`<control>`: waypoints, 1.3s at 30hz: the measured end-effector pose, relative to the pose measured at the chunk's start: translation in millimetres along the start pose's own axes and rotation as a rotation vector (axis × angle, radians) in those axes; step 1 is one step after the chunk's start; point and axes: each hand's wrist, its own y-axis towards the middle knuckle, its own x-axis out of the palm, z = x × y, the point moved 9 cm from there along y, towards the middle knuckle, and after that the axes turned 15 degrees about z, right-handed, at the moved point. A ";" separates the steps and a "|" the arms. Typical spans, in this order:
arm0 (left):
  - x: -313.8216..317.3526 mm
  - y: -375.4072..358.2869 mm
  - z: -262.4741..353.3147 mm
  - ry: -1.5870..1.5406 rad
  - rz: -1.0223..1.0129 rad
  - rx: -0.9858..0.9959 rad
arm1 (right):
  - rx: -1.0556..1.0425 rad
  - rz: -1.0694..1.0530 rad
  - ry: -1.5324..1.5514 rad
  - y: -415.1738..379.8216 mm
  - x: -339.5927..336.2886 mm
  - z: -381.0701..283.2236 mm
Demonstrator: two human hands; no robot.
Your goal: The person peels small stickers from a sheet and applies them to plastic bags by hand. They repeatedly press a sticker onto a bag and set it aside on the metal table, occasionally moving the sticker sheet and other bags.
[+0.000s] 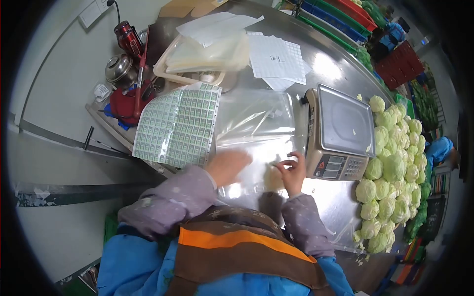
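Observation:
A stack of clear plastic bags (256,118) lies flat on the metal table in front of me, shiny with reflections. My right hand (293,173) is over the lower right part of the bags, thumb and forefinger pinched together on the thin plastic. My left hand (229,166) is over the lower left part of the bags, smeared by motion, so its fingers cannot be made out. Just left of the bags is a sheet of green-and-white labels (177,126), its near right corner close to my left wrist.
A scale (345,118) with a metal pan stands right of the bags. Beyond it, many cabbages (395,165) are piled. A tray (160,69) of plastic sheets and some white papers (276,58) lie at the back. A red thermos (129,38) and metal pot (120,69) stand left.

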 end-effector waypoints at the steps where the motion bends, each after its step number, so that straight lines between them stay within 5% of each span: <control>1: 54.8 -23.8 -21.3 0.100 -0.310 0.000 | -0.063 -0.002 -0.146 1.5 7.4 -2.7; 4: 81.2 -30.8 -56.5 -0.061 -0.456 -0.241 | -0.254 0.158 -0.380 8.6 -2.9 -16.3; 7: 71.3 -6.5 -63.0 -0.323 -0.408 -0.189 | -0.161 0.341 0.089 26.3 -45.5 -22.0; 9: 30.7 16.3 -105.6 -0.527 -0.006 -0.637 | -0.023 0.356 0.245 27.7 -62.7 -14.2; 11: -89.4 27.0 -83.9 -0.053 0.775 -0.468 | -0.058 0.248 0.223 23.0 -54.5 -10.7; 12: -97.4 27.6 -66.0 -0.055 0.768 -0.466 | -0.098 0.141 0.208 19.7 -44.7 -12.7; 14: -71.9 30.2 13.8 -0.054 0.421 0.028 | -0.207 0.039 0.188 8.0 -14.5 -22.9; 16: 41.9 -17.3 -8.6 0.091 -0.110 0.177 | -0.183 0.075 -0.218 5.8 5.2 -4.6; 18: 68.1 -23.6 -37.4 -0.011 -0.358 -0.082 | -0.258 0.122 -0.290 9.5 3.6 -19.5; 21: 79.5 -19.8 -53.3 -0.124 -0.452 -0.155 | -0.360 0.264 -0.125 4.1 -26.4 -45.5; 24: 75.8 9.3 -68.6 -0.431 -0.577 -0.210 | -0.745 -0.271 0.034 -54.0 3.0 -94.6; 26: 39.6 55.4 -97.8 -0.488 -0.298 -0.311 | -0.905 -0.656 -0.115 -101.3 33.1 -113.2; 27: 17.9 67.3 -137.3 -0.480 -0.037 -0.657 | -0.899 -0.687 -0.236 -106.4 45.2 -92.6; 29: -87.8 69.4 -122.8 -0.031 0.781 -0.512 | -0.893 -0.712 -0.360 -109.4 53.3 -64.7; 31: -114.2 63.7 -41.9 0.066 0.871 -0.262 | -0.877 -0.752 -0.441 -107.1 55.5 -52.8; 32: -51.4 61.0 -19.4 -0.061 0.449 -0.011 | -0.863 -0.752 -0.438 -109.8 54.2 -50.3; 34: 27.7 12.6 39.1 0.035 -0.081 0.436 | -0.827 -0.838 -0.575 -110.3 58.4 -36.5; 36: 71.5 2.0 -18.1 0.277 -0.135 0.387 | -0.827 -0.800 -0.526 -107.4 56.4 -39.1; 38: 49.1 36.8 -55.5 0.250 -0.209 -0.031 | -0.798 -0.757 -0.475 -107.8 52.6 -40.3; 39: 49.8 40.4 -59.9 0.240 -0.219 -0.033 | -0.786 -0.755 -0.495 -110.8 49.5 -39.4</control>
